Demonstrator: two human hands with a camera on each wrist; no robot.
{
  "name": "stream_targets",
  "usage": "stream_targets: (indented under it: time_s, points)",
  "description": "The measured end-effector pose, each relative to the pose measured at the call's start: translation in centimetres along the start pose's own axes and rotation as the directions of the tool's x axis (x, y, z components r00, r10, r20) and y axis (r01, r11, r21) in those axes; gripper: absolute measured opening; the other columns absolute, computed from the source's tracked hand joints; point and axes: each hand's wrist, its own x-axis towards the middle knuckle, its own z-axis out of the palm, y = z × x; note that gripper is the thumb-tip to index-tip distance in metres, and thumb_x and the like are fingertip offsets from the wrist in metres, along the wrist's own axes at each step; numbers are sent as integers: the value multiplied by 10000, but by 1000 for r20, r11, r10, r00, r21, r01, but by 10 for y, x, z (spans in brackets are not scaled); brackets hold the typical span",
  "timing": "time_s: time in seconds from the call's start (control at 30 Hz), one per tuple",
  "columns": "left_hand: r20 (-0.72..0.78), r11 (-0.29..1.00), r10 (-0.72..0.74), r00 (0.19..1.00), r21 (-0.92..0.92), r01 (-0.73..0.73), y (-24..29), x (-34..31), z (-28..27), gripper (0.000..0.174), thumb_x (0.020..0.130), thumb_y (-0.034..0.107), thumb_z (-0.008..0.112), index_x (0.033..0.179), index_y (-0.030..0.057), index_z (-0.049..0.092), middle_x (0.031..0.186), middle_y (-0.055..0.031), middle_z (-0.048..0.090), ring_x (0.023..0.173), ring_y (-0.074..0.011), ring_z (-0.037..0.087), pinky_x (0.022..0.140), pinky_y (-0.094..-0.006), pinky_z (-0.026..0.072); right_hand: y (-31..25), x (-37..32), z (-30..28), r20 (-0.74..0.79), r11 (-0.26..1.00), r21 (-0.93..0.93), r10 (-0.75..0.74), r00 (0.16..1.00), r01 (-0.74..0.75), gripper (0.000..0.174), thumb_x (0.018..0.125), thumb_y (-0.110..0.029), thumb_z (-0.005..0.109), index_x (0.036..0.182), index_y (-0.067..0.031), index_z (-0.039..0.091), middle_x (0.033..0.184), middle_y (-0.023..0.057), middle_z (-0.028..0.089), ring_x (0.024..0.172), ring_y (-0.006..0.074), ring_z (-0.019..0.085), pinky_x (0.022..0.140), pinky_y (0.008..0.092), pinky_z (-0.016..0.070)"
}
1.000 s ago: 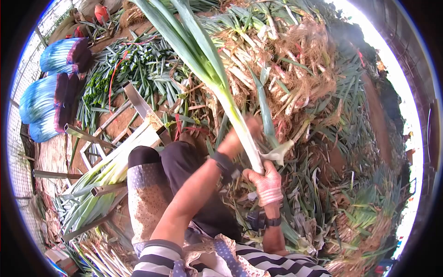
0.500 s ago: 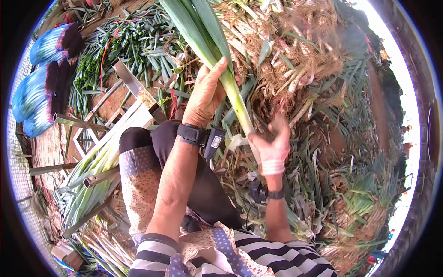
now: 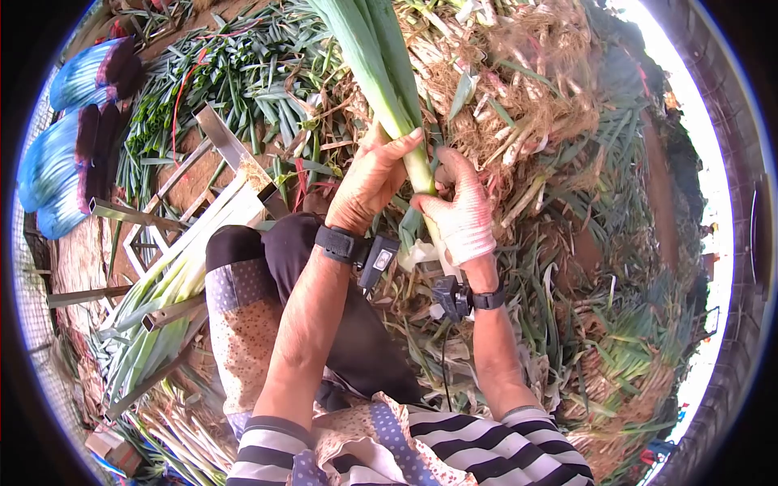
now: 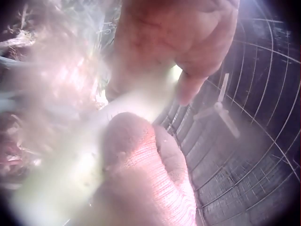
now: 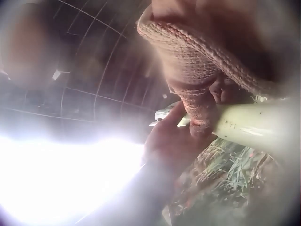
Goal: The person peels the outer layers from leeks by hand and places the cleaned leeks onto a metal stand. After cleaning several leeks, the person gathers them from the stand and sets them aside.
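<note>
A large green onion (image 3: 381, 73) slants up across the middle of the head view, leaves at the top, pale stalk running down between the hands. My bare left hand (image 3: 373, 182) holds the stalk just below the leaves, thumb lying across its front. Close below, my right hand (image 3: 462, 211) grips the same stalk between thumb and curled fingers, wearing a pale knitted glove that leaves the fingertips bare. Both hands also meet at the stalk (image 5: 254, 125) in the right wrist view. A whitish flap of loose skin (image 3: 417, 255) hangs beside the lower stalk.
A metal frame (image 3: 231, 138) at left carries a bundle of trimmed green onions (image 3: 190, 267). Rooted onions (image 3: 527, 105) are heaped at the back right, cut greens (image 3: 243, 89) at the back left. Blue bundles (image 3: 61, 158) stand far left. Leaf litter (image 3: 559, 324) covers the ground at right.
My left hand has come up from the lower stalk to hold it under the leaves. My right hand has left the stalk's base, spread, and closed higher up, near the left.
</note>
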Motion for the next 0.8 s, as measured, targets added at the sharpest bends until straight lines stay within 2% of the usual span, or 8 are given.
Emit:
stream_targets:
  time_s: [0.13, 0.23, 0.4, 0.57, 0.63, 0.7, 0.73, 0.8]
  points:
    - [-12, 997, 63, 998, 43, -62, -3, 2, 2, 537, 842, 12, 606, 1293, 106, 331, 1000, -37, 485, 860, -137, 524, 744, -297, 494, -7, -9, 0, -41, 976, 216, -31, 999, 39, 542, 610, 88, 723, 1111, -61, 576, 780, 22, 538, 684, 112, 525, 647, 274, 482]
    - [-116, 980, 118, 986, 175, -97, 5, 5, 3, 501, 835, 50, 634, 1224, 120, 327, 924, -51, 497, 712, -129, 551, 564, -272, 528, -21, -30, -26, -14, 608, 780, 259, 966, -151, 527, 605, 126, 599, 1103, -45, 578, 716, -22, 471, 637, 106, 475, 589, 242, 449]
    - [-164, 974, 219, 962, 89, -207, 11, 9, -3, 431, 849, 51, 621, 1141, 126, 313, 865, -71, 502, 628, -169, 578, 506, -301, 525, -26, -96, -73, 31, 424, 882, 381, 924, -204, 456, 554, 67, 545, 1000, -25, 558, 688, -26, 406, 580, 120, 412, 432, 255, 340]
    - [-199, 956, 293, 935, 74, -283, 12, 10, -7, 405, 842, 47, 629, 1107, 121, 332, 851, -61, 512, 609, -166, 580, 509, -294, 525, 13, -178, -139, 139, 690, 411, 598, 789, -596, 367, 508, 76, 564, 865, -3, 538, 696, -4, 463, 606, 122, 420, 583, 260, 383]
    - [-214, 939, 341, 916, 120, -321, 14, 9, -9, 373, 838, 56, 637, 1076, 99, 354, 832, -59, 531, 606, -152, 578, 516, -286, 526, 28, -208, -151, 9, 686, -145, 721, 692, -713, 392, 573, 17, 641, 958, -2, 568, 726, 40, 538, 683, 160, 515, 647, 276, 432]
    - [-221, 939, 340, 914, 129, -318, 14, 7, -9, 357, 836, 65, 642, 1062, 89, 366, 822, -57, 536, 604, -148, 578, 517, -283, 526, 83, -252, -172, -131, 159, -763, 911, 390, -627, 515, 644, -154, 717, 1131, -99, 560, 1001, 133, 625, 971, 313, 596, 828, 369, 468]
    - [-229, 935, 349, 909, 150, -321, 16, 8, -9, 343, 834, 74, 648, 1048, 78, 379, 813, -56, 542, 602, -145, 578, 517, -280, 526, 114, -285, -181, -144, -12, -962, 869, 474, -272, 608, 649, -208, 731, 1211, -132, 513, 1135, 147, 579, 1069, 352, 539, 905, 413, 440]
    - [-259, 946, 317, 912, 160, -283, 12, 8, -10, 326, 827, 101, 662, 1031, 79, 408, 785, -42, 553, 597, -141, 574, 533, -274, 523, 84, -252, -162, -312, -87, -915, 772, 554, -394, 676, 652, -232, 742, 1263, -125, 472, 1195, 151, 540, 1121, 335, 505, 954, 412, 413]
